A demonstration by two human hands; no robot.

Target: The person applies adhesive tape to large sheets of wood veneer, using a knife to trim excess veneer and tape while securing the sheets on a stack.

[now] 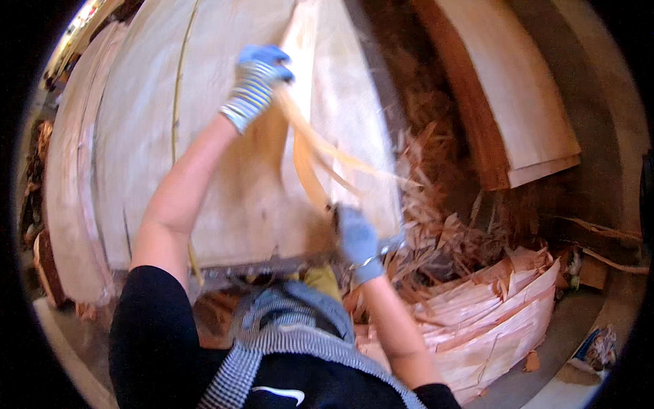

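My left hand [257,80], in a blue glove with a striped cuff, is closed round the upper ends of several thin wood veneer strips [308,167]. The strips fan down and to the right from it, over a broad pale stack of veneer sheets [225,163]. Close to the stack's near edge, my right hand [358,240] wears a grey-blue glove and is closed, beside the low end of one curved strip. Something small and dark shows at its fingertips, too blurred to name.
Right of the stack lies a heap of torn veneer scraps [443,232]. A curved bundle of reddish veneer [490,320] stands nearer me. Another stack of sheets [521,88] rises at the far right. A yellow cord [178,88] runs along the left of the main stack.
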